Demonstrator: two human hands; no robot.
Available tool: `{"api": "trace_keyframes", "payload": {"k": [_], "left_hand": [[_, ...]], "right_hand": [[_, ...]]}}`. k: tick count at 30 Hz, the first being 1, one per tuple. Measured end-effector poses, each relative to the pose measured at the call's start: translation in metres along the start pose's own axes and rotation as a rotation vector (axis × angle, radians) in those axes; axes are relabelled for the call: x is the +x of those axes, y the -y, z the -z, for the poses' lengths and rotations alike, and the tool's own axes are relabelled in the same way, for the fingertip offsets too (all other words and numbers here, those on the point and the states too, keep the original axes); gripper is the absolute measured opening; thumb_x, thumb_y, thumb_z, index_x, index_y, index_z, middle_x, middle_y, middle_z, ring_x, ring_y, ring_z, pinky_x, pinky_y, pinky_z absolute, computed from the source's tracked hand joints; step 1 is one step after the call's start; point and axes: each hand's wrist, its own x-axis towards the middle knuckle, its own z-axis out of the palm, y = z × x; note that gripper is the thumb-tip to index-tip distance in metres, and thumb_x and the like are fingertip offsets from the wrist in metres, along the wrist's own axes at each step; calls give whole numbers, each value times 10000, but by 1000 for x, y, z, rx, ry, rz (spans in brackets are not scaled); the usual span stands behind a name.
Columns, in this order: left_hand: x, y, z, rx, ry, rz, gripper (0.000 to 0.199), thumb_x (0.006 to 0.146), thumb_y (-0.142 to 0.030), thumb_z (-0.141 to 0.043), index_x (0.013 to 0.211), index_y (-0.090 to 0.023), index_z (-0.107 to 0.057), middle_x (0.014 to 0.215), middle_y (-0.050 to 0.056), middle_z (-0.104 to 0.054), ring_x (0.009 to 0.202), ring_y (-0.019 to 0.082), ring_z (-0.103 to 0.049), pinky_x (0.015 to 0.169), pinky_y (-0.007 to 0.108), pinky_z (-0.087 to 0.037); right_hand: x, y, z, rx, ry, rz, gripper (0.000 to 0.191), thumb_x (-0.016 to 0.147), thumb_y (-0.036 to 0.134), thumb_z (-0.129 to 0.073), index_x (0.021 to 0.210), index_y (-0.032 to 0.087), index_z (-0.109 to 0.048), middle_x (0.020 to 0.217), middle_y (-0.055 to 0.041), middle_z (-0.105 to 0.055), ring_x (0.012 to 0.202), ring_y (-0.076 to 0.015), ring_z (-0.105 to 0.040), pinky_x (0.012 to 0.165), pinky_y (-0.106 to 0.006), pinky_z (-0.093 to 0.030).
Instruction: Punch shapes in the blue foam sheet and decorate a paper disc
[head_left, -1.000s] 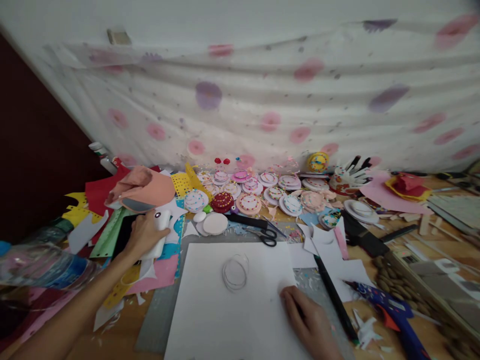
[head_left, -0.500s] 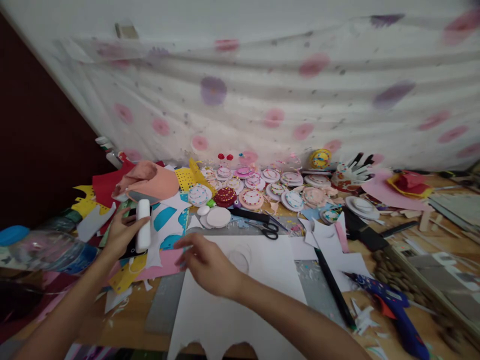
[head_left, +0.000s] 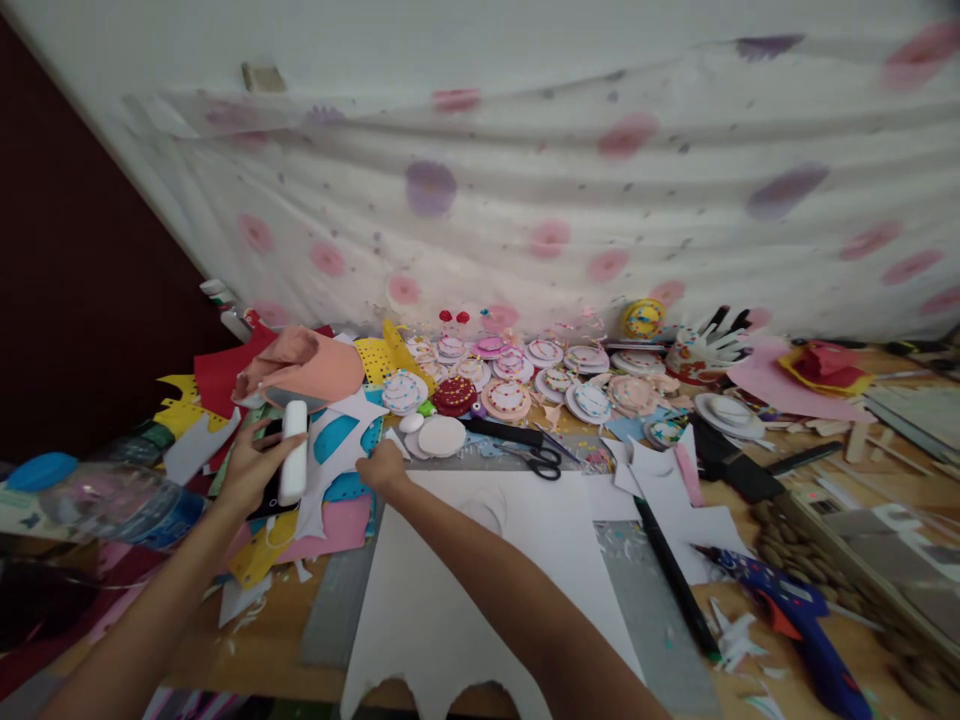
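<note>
On the left, my left hand (head_left: 259,462) is closed around a white, rounded bar-shaped device (head_left: 295,455), held upright with the thumb across it. A dark phone-like object (head_left: 264,500) lies partly hidden behind that hand. My right hand (head_left: 382,466) reaches across to the scraps, its fingers curled together at the edge of a white cut-out sheet (head_left: 346,445) over blue foam (head_left: 343,488). What those fingertips pinch, if anything, is hidden. Beneath my right forearm lies a large white sheet (head_left: 442,600) with drawn circles and a scalloped near edge.
Small decorated hats (head_left: 506,398) crowd the back of the table. Black-handled scissors (head_left: 544,460) lie beyond the sheet. To the right are a black pen (head_left: 675,575), a blue glue gun (head_left: 802,610) and paper scraps. A plastic bottle (head_left: 112,500) lies at left.
My right hand has moved forward from above the white sheet to the cut-out scraps, and its fingers have drawn together. My left hand still holds the white device. The view has shifted slightly.
</note>
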Motion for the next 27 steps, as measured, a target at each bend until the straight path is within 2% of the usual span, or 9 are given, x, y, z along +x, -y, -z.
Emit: {"api": "trace_keyframes", "payload": {"k": [4,7,10,14,18,23,27], "left_hand": [[1,1,0,-2,-10,-3,862,583,-320,-828,1345,-173,-452,973,44,-637,819,169,-625,691,252,-517],[2,2,0,-5,-8,-7,860,571,-310,-833,1335,-172,-464,970,43,-642,822,169,-626,688,244,-515],[3,2,2,3,-14,-5,864,537,-282,-847,1316,-178,-487,970,41,-644,814,169,-625,659,229,-508],[5,0,3,9,-23,0,862,514,-275,-850,1295,-175,-500,965,47,-646,767,174,-628,607,229,-504],[5,0,3,20,-24,-7,855,507,-298,-849,1280,-179,-504,953,43,-649,740,172,-631,591,230,-504],[5,1,2,58,6,-18,906,486,-347,-851,1297,-182,-482,1008,70,-652,765,189,-650,601,249,-525],[4,-1,0,139,-5,-65,835,534,-405,-812,1269,-164,-496,1028,95,-664,815,206,-668,649,276,-548]], "right_hand": [[1,1,0,-58,67,-75,297,758,286,-744,989,116,-667,1031,-138,-700,972,-275,-672,799,-380,-558],[0,7,4,-77,67,-43,316,695,240,-747,974,106,-682,1064,-192,-699,1026,-340,-660,819,-399,-549],[-2,17,9,-79,72,20,251,661,158,-698,907,106,-694,1023,-195,-713,997,-354,-670,809,-408,-545],[-9,30,10,-42,54,88,152,662,186,-649,803,138,-680,902,-152,-729,910,-329,-690,744,-378,-544],[-20,43,12,31,18,124,52,666,205,-632,712,181,-626,769,-69,-705,810,-254,-687,638,-288,-504],[-36,50,19,160,-54,176,142,646,209,-661,730,203,-546,727,-2,-642,725,-178,-635,586,-238,-427],[-48,45,28,273,-111,192,182,634,174,-622,744,221,-485,643,47,-553,630,-143,-564,554,-230,-375]]}}
